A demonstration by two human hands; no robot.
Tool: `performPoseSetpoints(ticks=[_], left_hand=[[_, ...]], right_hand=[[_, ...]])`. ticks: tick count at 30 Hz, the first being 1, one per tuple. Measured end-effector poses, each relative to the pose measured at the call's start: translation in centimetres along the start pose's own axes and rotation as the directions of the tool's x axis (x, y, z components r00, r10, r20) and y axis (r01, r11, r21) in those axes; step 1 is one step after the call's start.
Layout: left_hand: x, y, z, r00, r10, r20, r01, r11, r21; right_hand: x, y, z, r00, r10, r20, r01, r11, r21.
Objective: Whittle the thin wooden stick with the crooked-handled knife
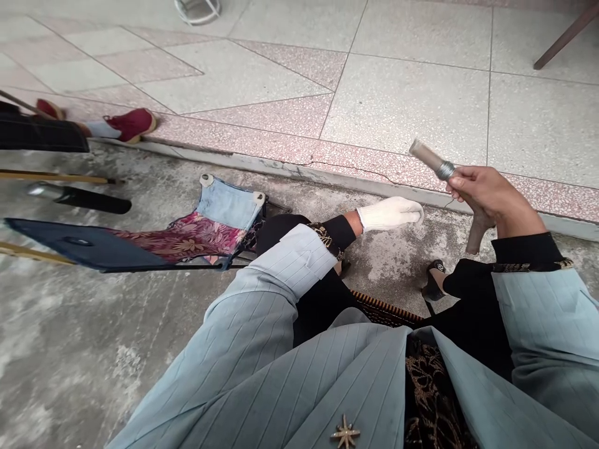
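My right hand (pixel 484 193) grips a forked brown wooden stick (pixel 478 231). A pale, translucent tube-like piece (pixel 425 154) extends from its upper end. Several turns of grey metal wire (pixel 446 170) wrap the joint just beyond my fingers. Lower and to the left, my left hand (pixel 390 214) wears a white knit glove, its fingers closed. A thin strand seems to run from the stick side toward the gloved fingertips, so the glove appears to pinch the wire's loose end. The exact grip is hidden by the glove.
A folding chair (pixel 196 240) with a patterned fabric seat stands on my left. Near it are a dark cylindrical bottle-like object (pixel 93 198) and another person's red shoe (pixel 133 125). A low concrete step edge (pixel 262 163) crosses in front, below a tiled floor (pixel 402 106).
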State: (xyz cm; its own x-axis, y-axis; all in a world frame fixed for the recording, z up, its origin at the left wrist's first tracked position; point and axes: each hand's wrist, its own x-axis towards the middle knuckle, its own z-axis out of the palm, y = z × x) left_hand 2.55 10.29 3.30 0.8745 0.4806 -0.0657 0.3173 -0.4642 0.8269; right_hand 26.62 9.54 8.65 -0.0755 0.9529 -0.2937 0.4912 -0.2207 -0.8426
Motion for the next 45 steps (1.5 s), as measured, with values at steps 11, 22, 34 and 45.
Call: performPoseSetpoints(ticks=[11,22,34,45], left_hand=[[-0.9,0.2,-2.1,0.998,-0.06,-0.02,0.063,0.906,0.418],[-0.7,0.5,-1.5,0.996,-0.076,-0.056,0.075,0.997,-0.022],[-0.8,0.9,-0.7,0.994,-0.054,0.092,0.027,0.961,0.275],[-1.2,0.7,-2.8,0.987,-0.108,-0.12,0.104,0.994,-0.035]], right_hand=[[0.3,0.9,1.7,0.758,0.083,0.647,0.273,0.86,-0.43],[-0.9,-0.5,-0.1,0.993,-0.08,0.091,0.053,0.961,0.271],[0.9,1.0,2.7,0.967,0.142,0.211,0.062,0.672,-0.738],[-2.1,-1.5,-0.7,0.917,-0.14,0.375,0.109,0.989,0.1]])
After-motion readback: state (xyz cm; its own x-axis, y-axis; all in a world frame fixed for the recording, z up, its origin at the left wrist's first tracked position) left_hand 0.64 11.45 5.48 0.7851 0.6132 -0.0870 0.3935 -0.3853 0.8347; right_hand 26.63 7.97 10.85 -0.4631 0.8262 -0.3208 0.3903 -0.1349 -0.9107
